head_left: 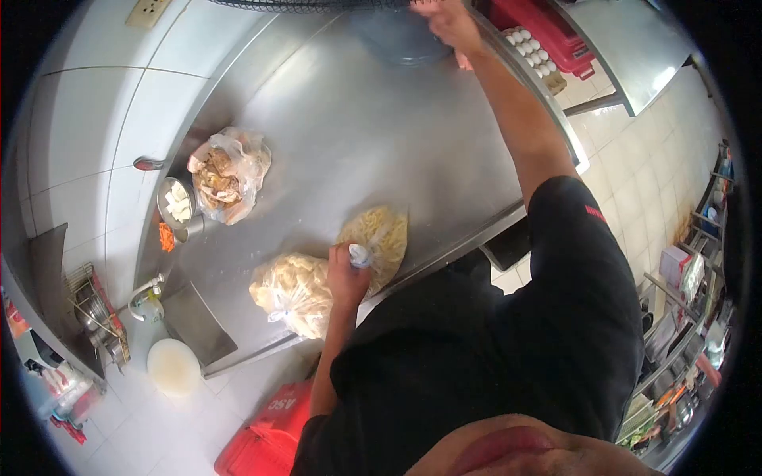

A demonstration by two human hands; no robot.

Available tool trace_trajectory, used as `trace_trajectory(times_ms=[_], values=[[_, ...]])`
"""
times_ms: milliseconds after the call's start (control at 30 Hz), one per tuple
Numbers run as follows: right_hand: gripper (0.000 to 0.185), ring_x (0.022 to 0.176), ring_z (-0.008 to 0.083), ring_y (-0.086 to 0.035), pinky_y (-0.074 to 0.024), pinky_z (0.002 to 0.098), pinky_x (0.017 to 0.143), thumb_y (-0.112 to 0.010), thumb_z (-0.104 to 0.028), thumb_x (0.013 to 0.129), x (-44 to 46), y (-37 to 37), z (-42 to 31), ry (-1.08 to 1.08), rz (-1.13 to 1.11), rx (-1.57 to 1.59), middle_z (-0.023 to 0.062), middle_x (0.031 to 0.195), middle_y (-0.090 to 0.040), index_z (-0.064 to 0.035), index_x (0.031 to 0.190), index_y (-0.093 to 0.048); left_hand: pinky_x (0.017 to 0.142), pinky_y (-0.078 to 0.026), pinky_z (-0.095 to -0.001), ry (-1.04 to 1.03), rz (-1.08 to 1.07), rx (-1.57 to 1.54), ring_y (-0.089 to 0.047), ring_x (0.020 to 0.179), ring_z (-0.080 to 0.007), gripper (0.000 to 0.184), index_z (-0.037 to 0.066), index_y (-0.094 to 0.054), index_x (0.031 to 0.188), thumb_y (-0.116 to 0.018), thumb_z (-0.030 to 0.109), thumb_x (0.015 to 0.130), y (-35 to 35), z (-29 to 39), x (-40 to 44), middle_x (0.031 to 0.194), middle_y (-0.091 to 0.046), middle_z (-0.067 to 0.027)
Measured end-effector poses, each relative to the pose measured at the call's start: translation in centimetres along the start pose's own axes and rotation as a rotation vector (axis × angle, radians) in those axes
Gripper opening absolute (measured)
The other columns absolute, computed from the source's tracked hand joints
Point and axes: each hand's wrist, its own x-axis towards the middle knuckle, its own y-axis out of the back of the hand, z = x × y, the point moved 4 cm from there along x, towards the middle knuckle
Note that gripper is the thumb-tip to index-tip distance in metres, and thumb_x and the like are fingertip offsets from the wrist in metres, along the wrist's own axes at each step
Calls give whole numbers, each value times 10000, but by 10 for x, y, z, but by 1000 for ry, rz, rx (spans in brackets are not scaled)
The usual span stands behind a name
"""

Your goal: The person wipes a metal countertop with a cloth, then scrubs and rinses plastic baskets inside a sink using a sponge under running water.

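My left hand [349,275] is closed round the gathered neck of a clear plastic bag of yellow strips [382,238], which rests on the steel table near my body. Touching its left side is a second clear bag [294,293], full of pale yellow pieces. My right arm reaches to the far end, where my right hand [451,28] has its fingers curled at the top edge of the view. Beside them are a black mesh rim [317,5] and a bluish see-through bowl [405,44]. What those fingers grip is cut off.
Against the tiled wall lie an opened bag of brown and pink food [226,176], a bowl of white pieces [176,200] and orange shreds [166,236]. A faucet [147,297] stands past the table's left end. Eggs [533,51] sit beyond its right edge. A red bin [266,436] is below.
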Motion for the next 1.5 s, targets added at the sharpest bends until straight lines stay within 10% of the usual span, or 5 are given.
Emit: trace_trajectory(times_ms=[67,100,667,1233,1500], values=[[326,858,236,-678,-544,354,700,-503,-114,934,-28,-35,-35,817,434,-776,74,1076,-694,-105,1239,-620,839,-503,-461,-2,-2,6,-581,1026,-399,420,54,-564,1142,-681,83,740,0,1,-2,1095,-580,-178],[442,1256,385,-468,-415,499,1011,-613,-73,822,-30,-49,-19,576,40,-426,146,1272,-560,-108,1259,-559,841,-505,-460,-12,11,5,-582,1029,-398,416,56,-567,1139,-682,84,740,1,1,3,1095,-581,-176],[332,978,366,-649,-508,432,893,-589,-50,802,-132,-23,-79,312,-213,-282,122,1071,-668,-58,1133,-599,798,-511,-459,-74,102,-114,-594,990,-390,406,75,-595,1129,-683,84,732,5,-6,4,1065,-588,-157],[548,1336,298,-362,-411,523,985,-563,-153,847,-186,-93,-78,347,-405,-598,82,1360,-486,-142,1388,-482,781,-499,-454,-64,97,-62,-587,956,-404,368,65,-583,1096,-687,91,743,6,0,3,1037,-576,-160],[307,932,307,-688,-539,369,814,-618,-105,781,-167,28,-15,-57,-745,-135,93,964,-733,-104,1073,-713,816,-491,-452,-61,132,-46,-577,987,-400,360,37,-574,1094,-657,74,746,1,-4,0,1053,-574,-171]])
